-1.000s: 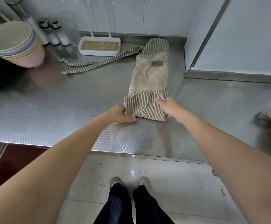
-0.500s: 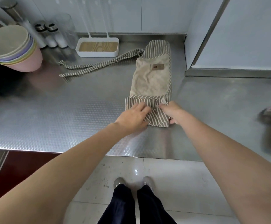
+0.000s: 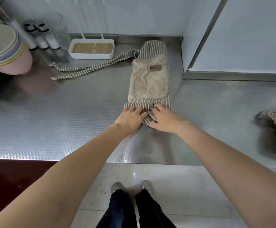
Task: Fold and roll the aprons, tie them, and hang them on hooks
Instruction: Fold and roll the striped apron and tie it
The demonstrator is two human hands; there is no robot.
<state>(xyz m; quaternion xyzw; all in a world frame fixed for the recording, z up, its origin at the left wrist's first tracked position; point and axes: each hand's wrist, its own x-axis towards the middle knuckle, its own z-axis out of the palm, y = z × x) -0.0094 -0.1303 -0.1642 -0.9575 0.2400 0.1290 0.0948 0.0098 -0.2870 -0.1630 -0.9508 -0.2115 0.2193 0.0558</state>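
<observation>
Rolling has only begun: we have the striped apron [image 3: 149,79] folded into a long strip on the counter [image 3: 51,122], and its near end is turned over once. Our left hand [image 3: 130,115] and right hand [image 3: 164,119] grip that first roll with curled fingers. Most of the strip, the tying with the straps [image 3: 91,69] left of the apron, and the hanging remain. Beyond the apron the back wall [image 3: 125,15] stands close.

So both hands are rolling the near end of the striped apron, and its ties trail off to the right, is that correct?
Not quite: the ties trail off to the left, toward the bowls, as the head view shows. Both the left hand and right hand are at the apron's near end.
</observation>
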